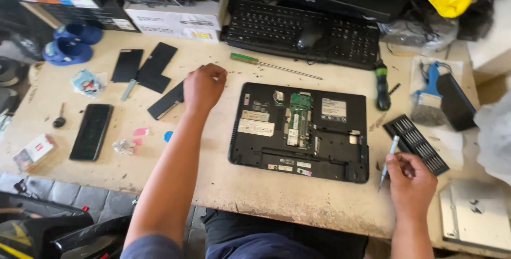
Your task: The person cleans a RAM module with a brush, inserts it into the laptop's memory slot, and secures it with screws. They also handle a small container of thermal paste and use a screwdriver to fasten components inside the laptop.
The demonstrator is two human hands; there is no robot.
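Observation:
A black laptop (pixel 301 131) lies upside down on the beige table (pixel 213 179), its bottom covers off and a green circuit board showing. My left hand (pixel 203 86) rests to the left of it, fingers curled over the end of a long black cover strip (pixel 165 102). My right hand (pixel 411 179) is at the laptop's right, gripping a small light-blue screwdriver (pixel 388 160) with its tip pointing down. A black case of screwdriver bits (pixel 416 143) lies just beyond that hand.
Black cover panels (pixel 143 66), a dark phone (pixel 91 131), a green-handled screwdriver (pixel 274 66), a black screwdriver (pixel 382 86), a blue brush (pixel 428 96) and a black keyboard with mouse (pixel 303 31) lie around. Boxes stand at the back; a silver drive (pixel 475 215) sits at right.

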